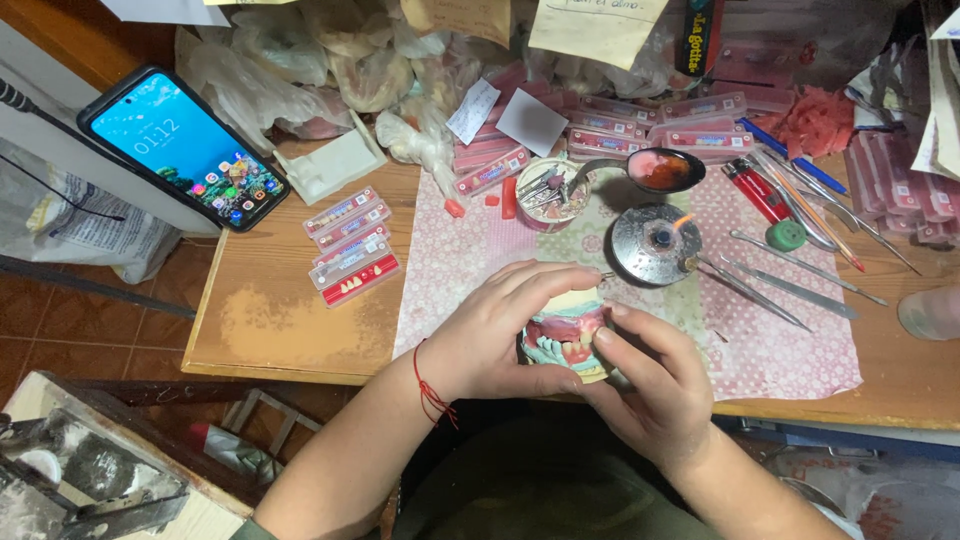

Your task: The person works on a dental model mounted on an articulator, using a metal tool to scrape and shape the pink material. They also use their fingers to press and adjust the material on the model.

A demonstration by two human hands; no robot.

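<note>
1. Workbench (300, 330), wooden, carries everything; a patterned pink cloth (790, 350) covers its middle and right part.
2. Smartphone (183, 147), screen lit, leans at the far left corner against a white ledge, well apart from the work.
3. Left hand (500, 335), red thread at the wrist, curls over the dental model (568, 335) from the left at the near edge of the bench, over the cloth. Fingers wrap its top and back, closed on it.
4. Right hand (655, 385) meets the model from the right; thumb and forefinger pinch narrow at the pink wax gum, on or just beside a tooth. What lies between the tips is too small to tell.
5. Spirit burner (655, 243), round and metal, stands just beyond the hands with a small flame at its wick.
6. Spoon (660, 170) with red wax rests past the burner; a cup of small tools (552, 192) sits beside it.
7. Tooth cards (350, 248) lie left of the cloth; metal instruments (790, 285) lie right of the burner.
8. Risk, judged: the flame is near the left fingertips, so a forward drift could burn skin or soften the wax. Hard pinch pressure could shift a set tooth. The model sits at the near edge; a loosened grip could drop it off the bench.
</note>
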